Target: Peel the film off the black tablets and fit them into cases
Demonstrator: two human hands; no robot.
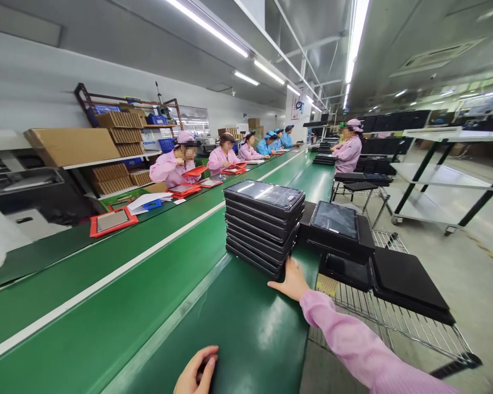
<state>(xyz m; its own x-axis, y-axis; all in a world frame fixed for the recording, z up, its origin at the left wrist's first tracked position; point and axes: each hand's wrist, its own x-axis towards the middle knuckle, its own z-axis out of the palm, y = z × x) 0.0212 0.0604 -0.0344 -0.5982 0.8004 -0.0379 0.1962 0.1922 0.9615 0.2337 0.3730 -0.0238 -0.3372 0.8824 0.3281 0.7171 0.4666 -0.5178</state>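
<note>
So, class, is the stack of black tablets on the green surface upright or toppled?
Upright: the tablet stack rises in slightly uneven layers, the right hand at its base.

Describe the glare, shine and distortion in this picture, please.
Head view: the ceiling light looks washed-out white, and bright streaks reflect off the top tablet; head view: a pale shine lies on the green table below the right hand; head view: the pink sleeve seems stretched toward the corner, likely wide-angle distortion.

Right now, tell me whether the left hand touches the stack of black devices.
Apart: the head view shows bare green surface between the left hand and the stack of black devices.
</note>
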